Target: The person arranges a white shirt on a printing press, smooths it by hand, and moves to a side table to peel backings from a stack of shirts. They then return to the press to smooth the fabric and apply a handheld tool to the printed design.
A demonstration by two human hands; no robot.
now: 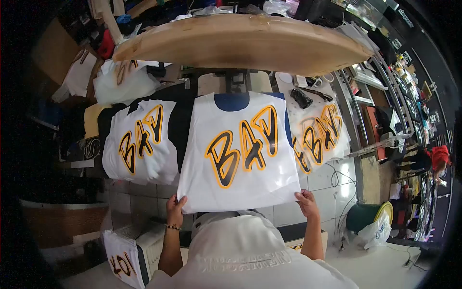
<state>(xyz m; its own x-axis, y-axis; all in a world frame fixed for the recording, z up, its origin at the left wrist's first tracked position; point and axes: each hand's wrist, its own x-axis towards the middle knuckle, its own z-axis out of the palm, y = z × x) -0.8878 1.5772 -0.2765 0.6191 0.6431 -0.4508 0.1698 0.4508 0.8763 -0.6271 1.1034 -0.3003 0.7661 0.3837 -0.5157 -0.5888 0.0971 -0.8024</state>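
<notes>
A white sleeveless shirt (197, 168) printed with "BAD" in black letters edged in orange lies spread in front of me. A dark blue surface (232, 101) shows through its neck opening and along its right side. The shirt's lower left corner is pinched in my left hand (175, 212), which has a beaded bracelet at the wrist. At the lower right corner, my right hand (307, 204) grips the hem between thumb and fingers. The cloth between the hands is stretched fairly flat, with a glossy shine at the lower right.
Left of it lies another white "BAD" shirt (139, 164) on black cloth. On the right are printed sheets (332, 139) with similar lettering. A large brown padded board (240, 43) spans the far side overhead. A green bin (361, 217) stands at lower right; a person (439, 161) is farther off.
</notes>
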